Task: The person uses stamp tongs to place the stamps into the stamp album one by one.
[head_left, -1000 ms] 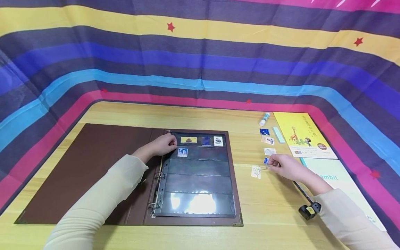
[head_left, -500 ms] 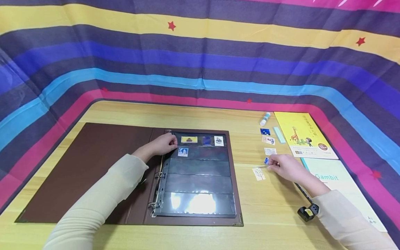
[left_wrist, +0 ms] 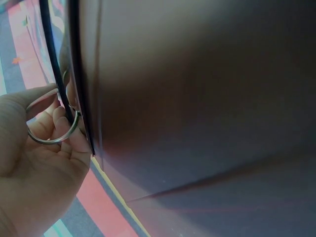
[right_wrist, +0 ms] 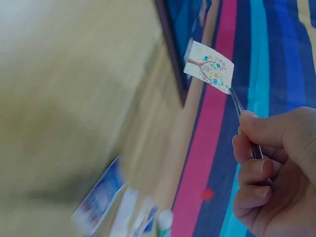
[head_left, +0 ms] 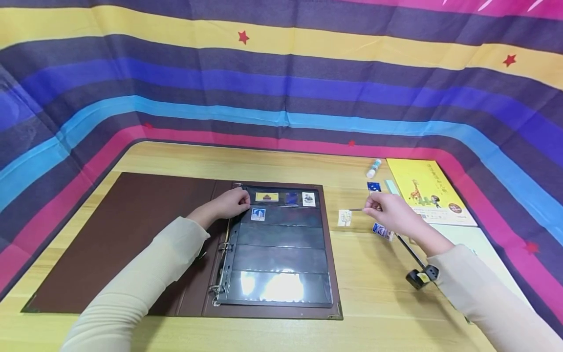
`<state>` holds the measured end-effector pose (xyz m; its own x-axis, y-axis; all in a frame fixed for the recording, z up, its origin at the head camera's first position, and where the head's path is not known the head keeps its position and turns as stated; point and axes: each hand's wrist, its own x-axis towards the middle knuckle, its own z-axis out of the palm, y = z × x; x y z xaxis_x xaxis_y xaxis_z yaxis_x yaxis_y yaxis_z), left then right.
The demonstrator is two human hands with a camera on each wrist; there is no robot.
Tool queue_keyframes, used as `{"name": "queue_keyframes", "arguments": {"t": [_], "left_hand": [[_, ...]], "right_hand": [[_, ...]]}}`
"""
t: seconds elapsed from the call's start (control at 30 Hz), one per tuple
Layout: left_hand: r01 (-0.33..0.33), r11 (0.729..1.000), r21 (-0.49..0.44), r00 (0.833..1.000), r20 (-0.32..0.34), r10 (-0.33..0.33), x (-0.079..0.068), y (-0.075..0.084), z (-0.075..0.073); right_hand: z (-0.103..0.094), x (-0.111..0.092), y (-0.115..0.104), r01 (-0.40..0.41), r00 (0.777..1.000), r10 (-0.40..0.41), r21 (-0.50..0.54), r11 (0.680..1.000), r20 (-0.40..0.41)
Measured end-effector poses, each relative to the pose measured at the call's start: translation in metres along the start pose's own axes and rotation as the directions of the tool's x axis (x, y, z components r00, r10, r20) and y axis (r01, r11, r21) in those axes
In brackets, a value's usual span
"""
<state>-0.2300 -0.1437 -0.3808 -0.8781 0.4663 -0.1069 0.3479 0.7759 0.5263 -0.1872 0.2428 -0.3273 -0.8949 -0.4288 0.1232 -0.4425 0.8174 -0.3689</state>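
Observation:
My right hand [head_left: 389, 210] grips a pair of tweezers [right_wrist: 238, 101], which pinch a white stamp with a colourful tree [right_wrist: 210, 67] by one corner. In the head view the tree stamp hangs just right of an open brown stamp album [head_left: 332, 274]. My left hand [head_left: 233, 202] is at the upper ring of the album, its thumb and curled fingers holding the edge of the black pocket page [head_left: 281, 234]. A metal ring [left_wrist: 55, 140] crosses in front of these fingers in the left wrist view. The page's top rows hold several stamps, among them a blue one [head_left: 258, 214].
Loose stamps lie right of the album, including a blue one [head_left: 382, 231] and a dark blue one [head_left: 374, 187], others partly hidden by the right hand. Behind stand out a glue stick [head_left: 374, 168] and a yellow booklet [head_left: 428, 188]. A striped cloth [head_left: 281, 88] borders the table.
My right hand has lifted the tree stamp with the tweezers and moved it up and left toward the album. The left hand has stayed at the ring.

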Motion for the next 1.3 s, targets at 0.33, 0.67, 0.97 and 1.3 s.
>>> {"name": "queue_keyframes", "arguments": {"t": [0.33,0.67,0.97,1.3], "left_hand": [[-0.01,1.0,0.004,1.0,-0.017,0.01,0.0,0.0,0.001],[-0.019,1.0,0.011,0.999,-0.044,0.02,0.0,0.001,0.002],[-0.025,1.0,0.015,0.999,-0.047,0.026,-0.001,0.0,0.001],[-0.005,1.0,0.006,0.999,-0.041,0.006,-0.001,0.0,0.002]], "right_hand": [[0.025,0.063,-0.046,-0.013,0.999,0.006,0.132,0.991,0.049],[0.064,0.113,-0.071,-0.035,0.998,0.028,0.137,0.99,0.049],[0.077,0.121,-0.079,-0.035,0.992,0.023,0.095,0.995,0.127],[0.082,0.119,-0.083,-0.007,0.967,-0.011,0.069,0.998,0.256]]}}
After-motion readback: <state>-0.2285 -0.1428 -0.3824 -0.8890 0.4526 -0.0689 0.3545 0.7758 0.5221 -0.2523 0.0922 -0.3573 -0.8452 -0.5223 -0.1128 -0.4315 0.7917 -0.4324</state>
